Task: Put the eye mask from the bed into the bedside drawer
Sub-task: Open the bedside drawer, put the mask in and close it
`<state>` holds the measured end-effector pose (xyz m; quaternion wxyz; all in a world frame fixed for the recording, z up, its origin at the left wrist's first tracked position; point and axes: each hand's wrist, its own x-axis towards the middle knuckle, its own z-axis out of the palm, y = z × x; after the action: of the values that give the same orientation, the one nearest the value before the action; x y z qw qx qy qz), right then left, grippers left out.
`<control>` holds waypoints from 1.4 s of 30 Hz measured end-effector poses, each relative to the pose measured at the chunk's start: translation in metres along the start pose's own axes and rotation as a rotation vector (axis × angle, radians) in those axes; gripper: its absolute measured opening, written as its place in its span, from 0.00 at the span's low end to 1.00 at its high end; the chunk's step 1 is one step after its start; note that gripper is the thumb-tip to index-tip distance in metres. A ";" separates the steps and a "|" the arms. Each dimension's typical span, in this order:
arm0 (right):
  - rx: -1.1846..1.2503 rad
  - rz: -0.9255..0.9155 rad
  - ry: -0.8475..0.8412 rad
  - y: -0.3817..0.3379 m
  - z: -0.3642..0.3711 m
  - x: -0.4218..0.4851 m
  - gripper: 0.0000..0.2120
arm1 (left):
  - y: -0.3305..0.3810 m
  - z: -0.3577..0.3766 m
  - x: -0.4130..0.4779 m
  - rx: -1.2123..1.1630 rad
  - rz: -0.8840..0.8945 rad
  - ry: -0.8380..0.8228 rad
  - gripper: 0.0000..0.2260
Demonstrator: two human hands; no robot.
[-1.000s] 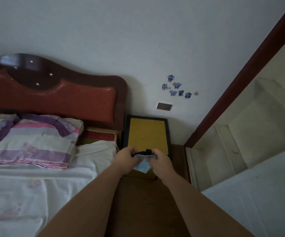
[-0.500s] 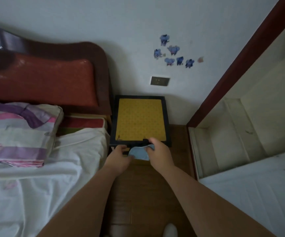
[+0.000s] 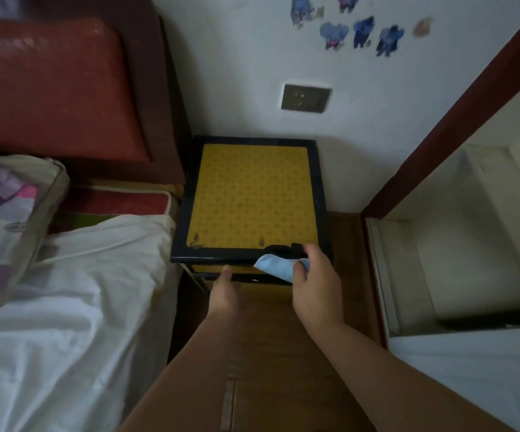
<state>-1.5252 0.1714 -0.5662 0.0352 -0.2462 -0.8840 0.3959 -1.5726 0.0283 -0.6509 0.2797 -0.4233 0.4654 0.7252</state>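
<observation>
My right hand [image 3: 314, 282] grips the light blue eye mask [image 3: 275, 266] with its black strap, held at the front right edge of the bedside table [image 3: 252, 194]. The table has a yellow patterned top in a dark frame. My left hand [image 3: 224, 291] is down at the yellow drawer front [image 3: 208, 269] just under the table top, thumb up against it and fingers curled out of sight beneath. The drawer looks shut or barely out.
The bed with white sheet [image 3: 65, 307] and striped pillow [image 3: 6, 219] lies to the left, its red headboard [image 3: 49, 82] behind. A wall socket [image 3: 306, 97] is above the table. A dark door frame [image 3: 439, 126] and white step are on the right. Wooden floor below.
The view has closed in and tilted down onto the bedside table. My left hand let go of the eye mask and dropped to the drawer front; my right hand keeps the mask.
</observation>
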 end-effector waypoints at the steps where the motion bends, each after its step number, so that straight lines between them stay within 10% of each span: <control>1: 0.005 0.002 0.015 0.005 0.003 0.004 0.18 | -0.004 0.004 0.007 -0.083 -0.016 -0.015 0.18; 18: 0.028 0.039 -0.015 0.033 0.035 0.032 0.19 | -0.018 0.025 0.070 -0.619 -0.038 -0.002 0.35; 42: 0.136 0.195 -0.022 0.049 0.048 -0.007 0.20 | -0.088 -0.023 0.045 -0.574 -0.054 0.127 0.26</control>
<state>-1.5114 0.1636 -0.6336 0.0032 -0.3237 -0.8272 0.4592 -1.5156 0.0441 -0.7338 0.1378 -0.5419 0.2464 0.7916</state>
